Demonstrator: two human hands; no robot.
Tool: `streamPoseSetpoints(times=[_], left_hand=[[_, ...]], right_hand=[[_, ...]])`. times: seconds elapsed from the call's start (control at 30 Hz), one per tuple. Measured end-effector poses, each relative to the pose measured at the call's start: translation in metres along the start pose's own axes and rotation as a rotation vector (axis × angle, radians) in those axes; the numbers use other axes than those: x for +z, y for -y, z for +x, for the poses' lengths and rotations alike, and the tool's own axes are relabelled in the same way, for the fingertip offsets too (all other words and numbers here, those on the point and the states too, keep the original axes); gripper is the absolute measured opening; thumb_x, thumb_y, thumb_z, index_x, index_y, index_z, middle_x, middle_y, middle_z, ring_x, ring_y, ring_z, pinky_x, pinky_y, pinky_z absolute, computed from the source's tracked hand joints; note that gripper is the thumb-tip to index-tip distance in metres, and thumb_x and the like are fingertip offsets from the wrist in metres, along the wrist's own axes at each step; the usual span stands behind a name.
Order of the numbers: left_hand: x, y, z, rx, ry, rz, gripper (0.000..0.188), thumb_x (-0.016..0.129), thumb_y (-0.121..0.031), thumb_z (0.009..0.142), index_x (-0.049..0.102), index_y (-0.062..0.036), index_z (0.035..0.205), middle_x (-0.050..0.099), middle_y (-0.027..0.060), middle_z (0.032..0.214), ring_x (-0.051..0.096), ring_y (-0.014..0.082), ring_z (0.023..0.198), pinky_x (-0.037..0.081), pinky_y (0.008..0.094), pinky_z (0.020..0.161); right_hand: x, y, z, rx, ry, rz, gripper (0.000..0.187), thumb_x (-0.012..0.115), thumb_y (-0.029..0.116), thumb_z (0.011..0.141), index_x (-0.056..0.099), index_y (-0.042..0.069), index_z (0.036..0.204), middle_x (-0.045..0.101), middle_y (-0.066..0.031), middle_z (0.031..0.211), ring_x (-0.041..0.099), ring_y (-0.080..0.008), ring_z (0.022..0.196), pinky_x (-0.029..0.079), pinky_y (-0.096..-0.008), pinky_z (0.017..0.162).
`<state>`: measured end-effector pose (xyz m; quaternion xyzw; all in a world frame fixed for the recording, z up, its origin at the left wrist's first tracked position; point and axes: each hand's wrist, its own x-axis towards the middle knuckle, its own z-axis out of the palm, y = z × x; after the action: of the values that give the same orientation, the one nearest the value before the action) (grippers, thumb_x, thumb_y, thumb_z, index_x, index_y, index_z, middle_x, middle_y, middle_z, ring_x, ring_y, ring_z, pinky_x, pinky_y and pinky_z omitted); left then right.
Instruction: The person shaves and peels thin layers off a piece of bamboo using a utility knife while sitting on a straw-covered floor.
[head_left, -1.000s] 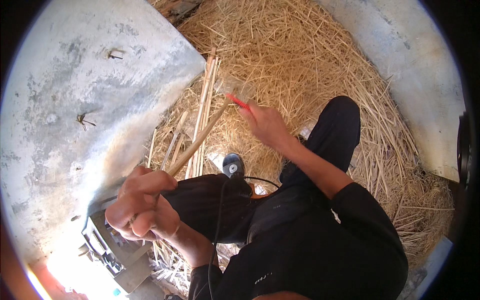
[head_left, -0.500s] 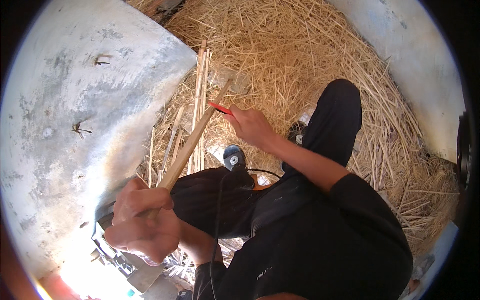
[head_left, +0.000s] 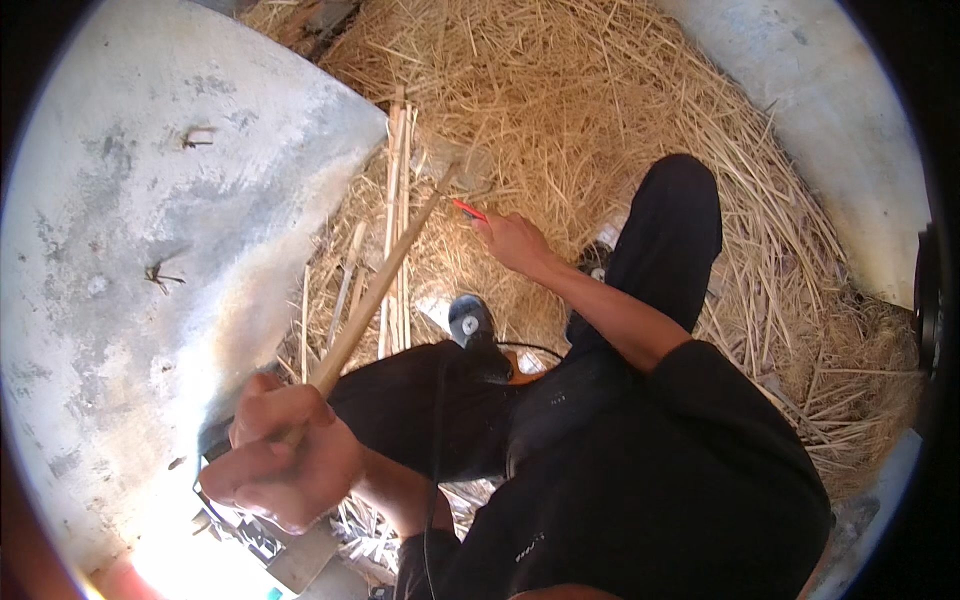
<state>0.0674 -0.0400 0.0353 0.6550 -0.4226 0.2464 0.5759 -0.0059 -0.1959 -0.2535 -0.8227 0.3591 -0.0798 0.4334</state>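
The person wears a black short-sleeved top [head_left: 650, 480] and black trousers [head_left: 670, 230].

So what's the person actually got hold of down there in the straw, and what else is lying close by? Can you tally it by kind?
Wooden-handled tool, gripped in the left hand: 1
Red-handled tool, held in the right hand: 1
Loose cut sticks lying on the straw: at least 3, exact number hard to tell
Round grey disc-shaped tool by the knee: 1
Total: about 6

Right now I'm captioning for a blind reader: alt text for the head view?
Seen from above, a seated person's left hand grips a long wooden stick while the right hand holds a small red tool near its far end, over scattered straw.
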Motion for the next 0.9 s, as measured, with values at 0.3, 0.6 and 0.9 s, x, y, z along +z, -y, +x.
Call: streamPoseSetpoints(times=[0.3,0.6,0.9], left_hand=[[0.004,-0.004,0.017,-0.167,-0.127,0.112,0.034,0.020,-0.038,0.098,0.028,-0.0120,0.078,0.036,0.0109,0.040,0.022,0.0109,0.037,0.028,0.0248,0.047],[-0.001,-0.006,0.015,-0.142,-0.072,-0.042,0.034,0.020,-0.038,0.098,0.029,-0.0116,0.079,0.037,0.0129,0.038,0.022,0.0107,0.034,0.027,0.0246,0.044],[-0.005,-0.007,0.010,-0.139,-0.007,-0.011,0.033,0.020,-0.037,0.098,0.029,-0.0104,0.081,0.039,0.0141,0.040,0.023,0.0102,0.034,0.026,0.0250,0.042]], right_hand=[[-0.020,0.061,-0.015,0.078,0.049,0.744,0.047,0.035,0.045,0.098,0.047,0.005,0.077,0.033,0.0014,0.052,0.030,-0.0124,0.040,0.029,-0.0313,0.039],[-0.027,0.014,-0.014,0.463,1.021,1.623,0.044,0.034,0.052,0.096,0.041,0.013,0.075,0.022,0.0093,0.050,0.019,-0.0014,0.035,0.016,-0.0198,0.030],[-0.017,0.013,-0.021,0.390,1.210,1.787,0.043,0.032,0.047,0.097,0.038,0.015,0.070,0.028,0.0073,0.045,0.029,-0.0028,0.031,0.024,-0.0204,0.027]])
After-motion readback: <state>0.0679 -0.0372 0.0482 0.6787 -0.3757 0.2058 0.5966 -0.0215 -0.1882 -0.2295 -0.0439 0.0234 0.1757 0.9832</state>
